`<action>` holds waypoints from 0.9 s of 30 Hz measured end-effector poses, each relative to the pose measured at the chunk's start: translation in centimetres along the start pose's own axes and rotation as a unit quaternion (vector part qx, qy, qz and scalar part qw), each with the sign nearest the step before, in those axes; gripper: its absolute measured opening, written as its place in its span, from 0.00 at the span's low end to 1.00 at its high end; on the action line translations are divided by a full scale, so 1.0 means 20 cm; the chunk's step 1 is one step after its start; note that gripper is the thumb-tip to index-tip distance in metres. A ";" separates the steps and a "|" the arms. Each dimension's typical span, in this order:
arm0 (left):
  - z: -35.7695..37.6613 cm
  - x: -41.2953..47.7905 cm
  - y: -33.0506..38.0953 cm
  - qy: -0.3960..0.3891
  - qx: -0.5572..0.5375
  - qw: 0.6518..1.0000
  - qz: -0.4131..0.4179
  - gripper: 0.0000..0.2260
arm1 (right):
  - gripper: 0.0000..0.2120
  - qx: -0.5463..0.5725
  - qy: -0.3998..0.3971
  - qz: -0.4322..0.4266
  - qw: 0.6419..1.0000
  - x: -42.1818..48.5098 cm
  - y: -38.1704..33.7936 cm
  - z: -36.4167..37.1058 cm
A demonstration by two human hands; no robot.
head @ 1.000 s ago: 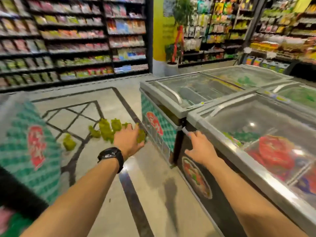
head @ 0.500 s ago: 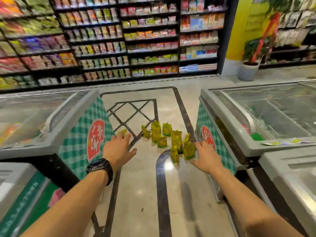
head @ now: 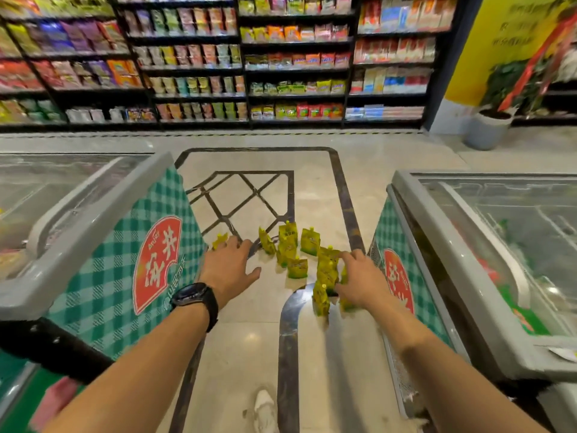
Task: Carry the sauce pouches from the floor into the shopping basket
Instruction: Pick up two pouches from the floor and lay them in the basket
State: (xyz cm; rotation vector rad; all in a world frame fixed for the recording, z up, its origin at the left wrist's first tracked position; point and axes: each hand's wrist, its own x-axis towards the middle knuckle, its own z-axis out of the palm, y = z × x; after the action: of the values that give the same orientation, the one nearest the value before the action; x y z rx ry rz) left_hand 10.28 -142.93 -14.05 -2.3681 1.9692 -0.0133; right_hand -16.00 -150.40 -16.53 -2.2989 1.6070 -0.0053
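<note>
Centre frame: yellow sauce pouches [head: 298, 250] stand on the floor [head: 249, 339]; left hand [head: 229, 270] and right hand [head: 362, 281] spread, empty.

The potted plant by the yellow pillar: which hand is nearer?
Right. The right hand lies below-left of the potted plant; the left hand is further left.

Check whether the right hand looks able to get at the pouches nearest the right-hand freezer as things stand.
Probably yes. The right hand is open and already stretched out over the nearest sauce pouches, with only bare floor around them. The freezer stands close beside but does not seem to block the way.
</note>
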 end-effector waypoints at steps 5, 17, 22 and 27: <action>0.11 0.53 -0.13 -0.028 -0.012 1.000 -0.001 0.26 | 0.33 0.034 -0.012 0.043 0.998 0.42 -0.03 -0.07; 0.35 1.48 -0.23 -0.094 -0.024 0.994 0.054 0.28 | 0.31 0.041 -0.079 0.108 0.990 1.30 0.07 0.08; 0.56 1.91 -0.30 -0.147 0.015 0.988 0.038 0.29 | 0.30 0.073 -0.130 0.114 0.982 1.86 0.15 0.30; 0.82 2.46 -0.29 -0.191 0.016 0.980 0.059 0.28 | 0.34 0.134 -0.175 0.131 0.966 2.41 0.17 0.55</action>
State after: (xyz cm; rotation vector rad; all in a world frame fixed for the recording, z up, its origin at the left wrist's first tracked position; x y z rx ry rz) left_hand 25.71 -189.62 -31.68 -2.0391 1.8968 0.3822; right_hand 0.48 -192.44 -36.74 -1.7571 1.5967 0.2202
